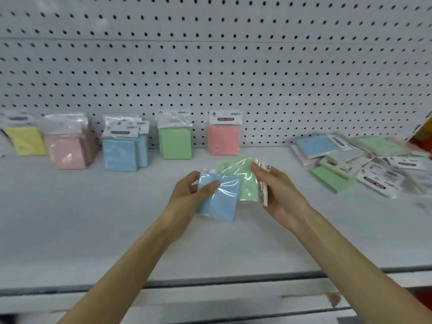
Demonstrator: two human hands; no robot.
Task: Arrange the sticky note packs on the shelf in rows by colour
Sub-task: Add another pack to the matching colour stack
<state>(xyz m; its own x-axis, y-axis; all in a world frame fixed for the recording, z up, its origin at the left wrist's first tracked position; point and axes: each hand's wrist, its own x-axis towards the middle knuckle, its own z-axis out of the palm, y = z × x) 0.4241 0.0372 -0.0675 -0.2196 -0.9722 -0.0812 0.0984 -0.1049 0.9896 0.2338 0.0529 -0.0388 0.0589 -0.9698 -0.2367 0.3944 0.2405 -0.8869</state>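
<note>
Over the shelf (93,218), fingers (210,186) of the left hand (187,192) pinch a blue pack (219,202), those of the right hand (278,195) grip a green pack (245,181) touching it; beyond, colour-sorted packs (175,141) stand along the pegboard (210,66), an unsorted heap (362,164) lying right.

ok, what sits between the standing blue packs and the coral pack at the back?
The upright green packs, apart from both the blue packs and the coral pack, with bare shelf on either side. Shown in the head view.
</note>
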